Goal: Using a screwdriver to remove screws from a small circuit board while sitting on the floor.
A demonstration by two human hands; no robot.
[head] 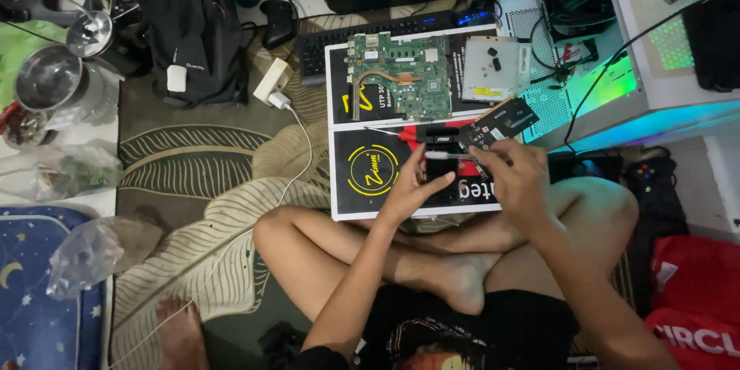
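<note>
Item: black flat box, centre of frame, its near edge touching the crossed legs; open floor lay only to the left, a computer case crowding the right. Right hand clenched on a small dark circuit board, raised above the box. Left hand pinched a slim white-tipped tool. Green motherboard rested above

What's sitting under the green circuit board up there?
The green circuit board lies on a black flat box with white edges, which rests on the patterned floor mat. The box surface directly under the board is covered, so anything there cannot be seen.
</note>
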